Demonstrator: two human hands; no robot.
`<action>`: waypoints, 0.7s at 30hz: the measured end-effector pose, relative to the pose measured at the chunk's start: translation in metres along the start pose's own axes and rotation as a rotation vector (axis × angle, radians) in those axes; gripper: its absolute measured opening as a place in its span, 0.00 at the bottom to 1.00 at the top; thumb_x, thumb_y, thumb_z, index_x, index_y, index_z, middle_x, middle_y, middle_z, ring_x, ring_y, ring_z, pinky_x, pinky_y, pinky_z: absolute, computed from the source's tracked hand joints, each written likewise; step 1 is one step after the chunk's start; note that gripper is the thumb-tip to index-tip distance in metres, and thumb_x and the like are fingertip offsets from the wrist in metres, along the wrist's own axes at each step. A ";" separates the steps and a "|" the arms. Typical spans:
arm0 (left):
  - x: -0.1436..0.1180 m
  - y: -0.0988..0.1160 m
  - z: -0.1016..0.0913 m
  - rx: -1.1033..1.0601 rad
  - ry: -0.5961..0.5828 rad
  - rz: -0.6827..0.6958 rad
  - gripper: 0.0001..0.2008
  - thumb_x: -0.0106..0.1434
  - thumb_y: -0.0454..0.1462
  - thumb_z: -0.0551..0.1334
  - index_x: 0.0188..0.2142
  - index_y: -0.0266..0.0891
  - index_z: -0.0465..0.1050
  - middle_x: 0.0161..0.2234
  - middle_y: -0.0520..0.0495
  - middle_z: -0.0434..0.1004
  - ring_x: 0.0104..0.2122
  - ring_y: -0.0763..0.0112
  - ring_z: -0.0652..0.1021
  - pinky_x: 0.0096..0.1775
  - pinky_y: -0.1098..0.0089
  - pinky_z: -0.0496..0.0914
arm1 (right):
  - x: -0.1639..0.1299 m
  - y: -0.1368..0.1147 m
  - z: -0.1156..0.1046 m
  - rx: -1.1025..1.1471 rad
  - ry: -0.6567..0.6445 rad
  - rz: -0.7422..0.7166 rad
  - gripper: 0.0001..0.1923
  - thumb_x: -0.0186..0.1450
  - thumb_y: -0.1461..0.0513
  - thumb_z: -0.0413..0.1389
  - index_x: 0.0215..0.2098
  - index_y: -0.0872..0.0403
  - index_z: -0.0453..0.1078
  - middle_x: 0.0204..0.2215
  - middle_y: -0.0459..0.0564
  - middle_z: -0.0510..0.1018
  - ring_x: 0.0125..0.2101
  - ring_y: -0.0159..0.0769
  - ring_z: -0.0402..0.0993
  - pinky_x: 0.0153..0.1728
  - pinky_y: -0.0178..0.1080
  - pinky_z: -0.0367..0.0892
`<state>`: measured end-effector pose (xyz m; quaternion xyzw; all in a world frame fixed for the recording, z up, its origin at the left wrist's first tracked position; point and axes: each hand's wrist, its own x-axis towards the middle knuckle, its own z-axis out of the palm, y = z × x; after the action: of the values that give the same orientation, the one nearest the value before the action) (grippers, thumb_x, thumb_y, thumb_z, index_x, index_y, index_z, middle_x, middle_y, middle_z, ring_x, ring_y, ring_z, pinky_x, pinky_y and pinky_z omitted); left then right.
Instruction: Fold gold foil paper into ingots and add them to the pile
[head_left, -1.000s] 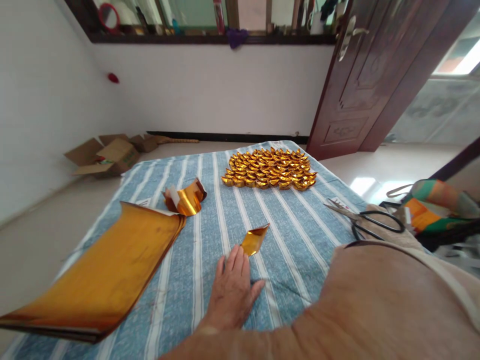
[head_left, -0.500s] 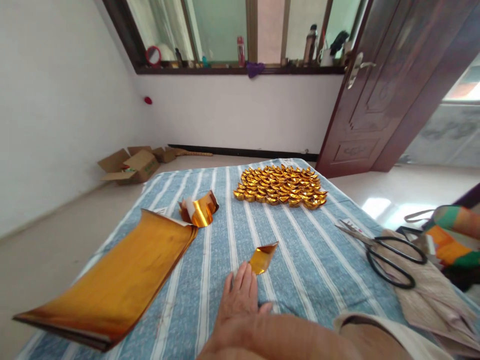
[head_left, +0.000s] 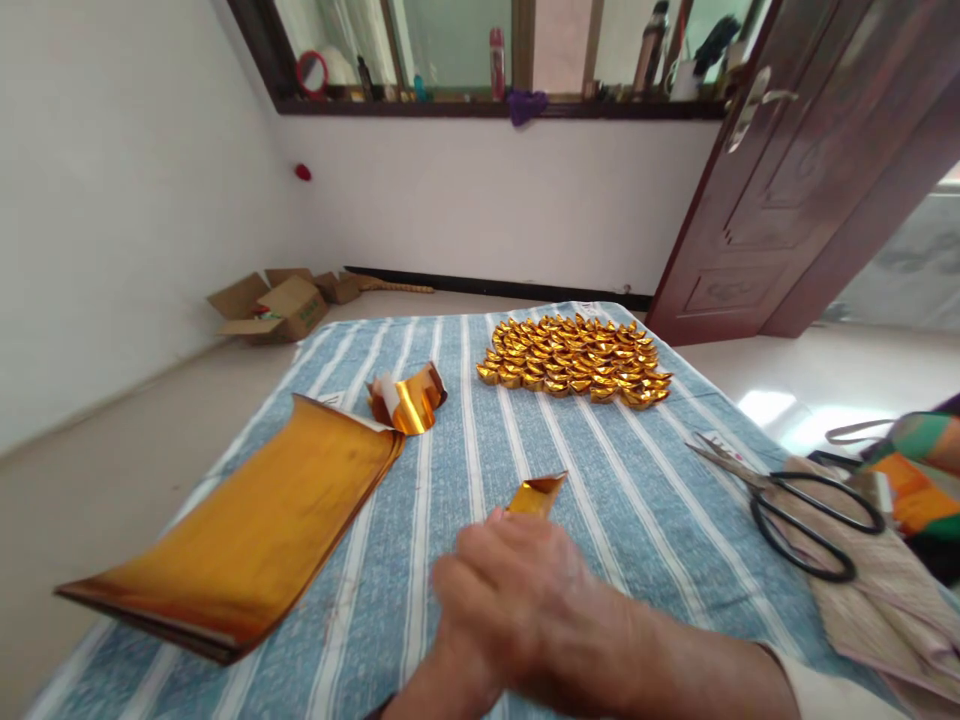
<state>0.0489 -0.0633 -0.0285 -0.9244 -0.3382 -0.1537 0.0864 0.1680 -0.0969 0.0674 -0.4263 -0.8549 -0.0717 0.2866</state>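
Apparently, step: pressing or creasing the foil piece [head_left: 538, 496]; the next move is calling for steady edges.
Grip: the right hand [head_left: 551, 575] is overlapping the left hand [head_left: 469, 640]; cannot tell finger opening or hold.
Foil lie: resting below and right of frame centre, long axis running lower left to upper right, tip pointing upper right.

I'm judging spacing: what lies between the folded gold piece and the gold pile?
In the head view, just bare striped cloth lies between the folded piece and the pile.
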 end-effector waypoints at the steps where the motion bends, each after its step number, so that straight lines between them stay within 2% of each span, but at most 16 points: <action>1: -0.001 0.002 0.000 -0.003 -0.013 -0.006 0.20 0.68 0.38 0.47 0.48 0.34 0.75 0.45 0.39 0.79 0.48 0.57 0.76 0.48 0.53 0.72 | -0.006 0.011 0.007 -0.014 0.024 0.018 0.08 0.67 0.65 0.50 0.29 0.54 0.65 0.25 0.46 0.69 0.24 0.34 0.61 0.25 0.38 0.57; 2: -0.002 0.003 -0.001 -0.007 -0.029 0.003 0.20 0.68 0.39 0.48 0.48 0.35 0.75 0.47 0.38 0.77 0.50 0.57 0.75 0.50 0.53 0.70 | -0.015 0.022 0.015 -0.022 0.067 0.045 0.11 0.67 0.67 0.48 0.27 0.53 0.64 0.23 0.46 0.68 0.24 0.33 0.61 0.25 0.38 0.56; 3: -0.004 0.004 -0.002 -0.014 -0.045 0.018 0.22 0.67 0.41 0.50 0.53 0.30 0.71 0.51 0.36 0.75 0.53 0.55 0.73 0.52 0.52 0.69 | -0.025 0.033 0.024 -0.025 0.088 0.076 0.13 0.68 0.68 0.46 0.26 0.53 0.64 0.23 0.46 0.68 0.24 0.34 0.61 0.26 0.38 0.57; 5: -0.007 0.005 -0.002 -0.030 -0.069 0.040 0.26 0.64 0.44 0.57 0.56 0.27 0.68 0.56 0.32 0.70 0.58 0.50 0.69 0.54 0.48 0.66 | -0.048 0.048 0.039 -0.004 0.067 0.092 0.14 0.69 0.68 0.45 0.28 0.54 0.65 0.24 0.47 0.69 0.26 0.35 0.62 0.28 0.38 0.59; 7: -0.010 0.006 -0.001 -0.052 -0.085 0.040 0.28 0.63 0.43 0.60 0.58 0.27 0.65 0.58 0.29 0.68 0.60 0.46 0.66 0.55 0.46 0.65 | -0.068 0.052 0.050 0.015 0.010 0.093 0.12 0.70 0.67 0.45 0.31 0.55 0.67 0.27 0.49 0.72 0.29 0.37 0.65 0.32 0.41 0.62; 9: -0.012 0.006 0.000 -0.071 -0.092 0.022 0.28 0.64 0.43 0.59 0.59 0.28 0.63 0.59 0.29 0.67 0.60 0.47 0.66 0.56 0.47 0.64 | -0.081 0.049 0.056 0.006 -0.015 0.090 0.12 0.70 0.67 0.44 0.36 0.57 0.69 0.31 0.52 0.73 0.33 0.40 0.66 0.37 0.44 0.65; 15: -0.012 0.004 -0.001 -0.080 -0.103 0.036 0.26 0.66 0.43 0.57 0.59 0.30 0.63 0.59 0.29 0.66 0.60 0.46 0.66 0.56 0.47 0.64 | -0.086 0.037 0.063 -0.068 0.020 0.139 0.16 0.72 0.66 0.40 0.47 0.62 0.69 0.37 0.57 0.74 0.38 0.44 0.67 0.40 0.47 0.66; 21: -0.011 -0.001 -0.009 -0.132 -0.188 0.035 0.29 0.65 0.45 0.58 0.60 0.28 0.60 0.61 0.29 0.63 0.62 0.48 0.63 0.57 0.47 0.63 | -0.085 0.037 0.066 -0.098 -0.046 0.175 0.17 0.72 0.65 0.41 0.48 0.63 0.69 0.36 0.57 0.73 0.38 0.45 0.66 0.41 0.47 0.66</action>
<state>0.0379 -0.0715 -0.0243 -0.9441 -0.3180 -0.0868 -0.0039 0.2083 -0.1083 -0.0386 -0.5144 -0.8163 -0.0783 0.2509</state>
